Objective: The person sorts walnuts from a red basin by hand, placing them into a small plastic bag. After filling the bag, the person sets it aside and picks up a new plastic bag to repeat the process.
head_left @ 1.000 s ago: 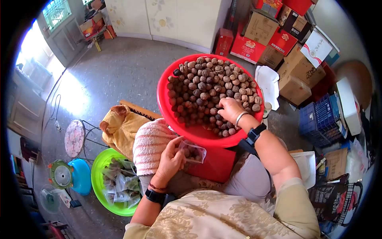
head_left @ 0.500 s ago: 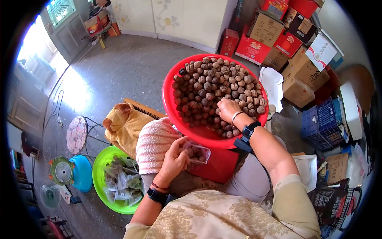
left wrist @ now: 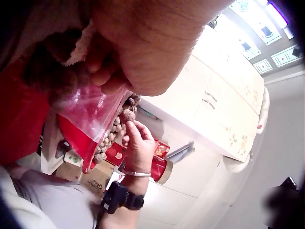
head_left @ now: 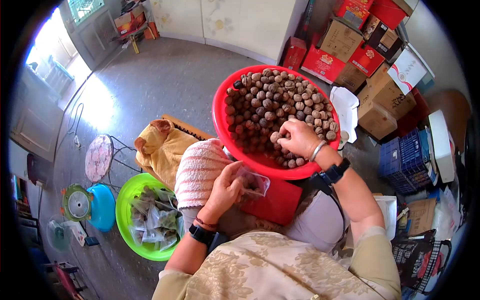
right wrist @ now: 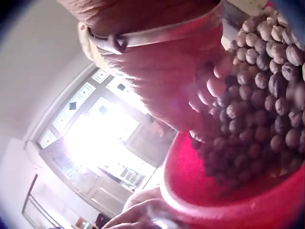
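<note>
A wide red basin full of brown walnuts is in the middle of the head view. Over its near side my right hand pinches one walnut between thumb and fingers. That same walnut shows at the fingertips in the left wrist view. Just outside the basin's near rim, my left hand grips a clear plastic bag by its side. Several walnuts lie inside the bag, and its mouth faces the basin. In the right wrist view, my right hand's fingers overlap the pile.
At the left, a green basin holds filled plastic bags. A striped towel covers my left knee, beside a yellow cloth. A red box lies under the bag. Cartons and a blue crate stand at the right.
My right hand has risen from among the walnuts and now shows one at its fingertips. The left hand keeps its grip on the bag. The whole head view has shifted slightly.
</note>
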Available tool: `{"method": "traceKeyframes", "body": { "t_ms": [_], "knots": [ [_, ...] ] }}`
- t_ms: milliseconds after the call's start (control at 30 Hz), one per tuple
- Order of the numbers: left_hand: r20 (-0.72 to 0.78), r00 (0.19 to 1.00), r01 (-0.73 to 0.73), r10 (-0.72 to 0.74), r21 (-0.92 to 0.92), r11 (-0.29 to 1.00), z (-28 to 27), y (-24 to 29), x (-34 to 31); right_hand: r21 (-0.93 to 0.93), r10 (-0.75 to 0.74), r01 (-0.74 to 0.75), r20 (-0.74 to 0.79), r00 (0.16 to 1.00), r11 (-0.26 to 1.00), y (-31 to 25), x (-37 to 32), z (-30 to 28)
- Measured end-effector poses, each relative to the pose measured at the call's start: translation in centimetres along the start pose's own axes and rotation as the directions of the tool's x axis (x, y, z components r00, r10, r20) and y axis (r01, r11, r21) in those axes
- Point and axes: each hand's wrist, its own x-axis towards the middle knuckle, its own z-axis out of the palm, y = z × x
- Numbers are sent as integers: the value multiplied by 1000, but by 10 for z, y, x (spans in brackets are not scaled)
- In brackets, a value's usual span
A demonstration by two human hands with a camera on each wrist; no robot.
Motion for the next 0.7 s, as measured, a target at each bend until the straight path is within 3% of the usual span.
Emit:
{"method": "traceKeyframes", "body": {
  "t_ms": [100, 233, 400, 467, 500, 600, 700],
  "knots": [
    [-2, 1000, -17, 17, 14, 1000, 2, 1, 0, 126, -223, 227, -42, 974, 966, -36, -28, -8],
    [-7, 1000, -12, 12, 3, 1000, 1, 0, 0, 111, -303, 300, 14, 953, 948, -72, -64, 2],
    [-3, 1000, -29, 29, 33, 999, 0, 2, -3, 184, -211, 204, 16, 977, 962, -85, -89, 26],
    [-1, 999, -34, 34, 26, 999, -1, 0, -3, 194, -30, 13, 84, 996, 981, -88, -99, 28],
    [-1, 999, -37, 37, 26, 999, -1, -1, -3, 192, -32, 15, 82, 996, 981, -90, -104, 30],
    [12, 999, -52, 52, 38, 998, -1, -2, -3, 32, 194, -208, 251, 948, 977, -101, -118, 31],
    [-10, 999, -42, 42, 16, 999, -1, -5, -3, 96, 235, -255, 178, 956, 962, -93, -126, 63]
  ]
}}
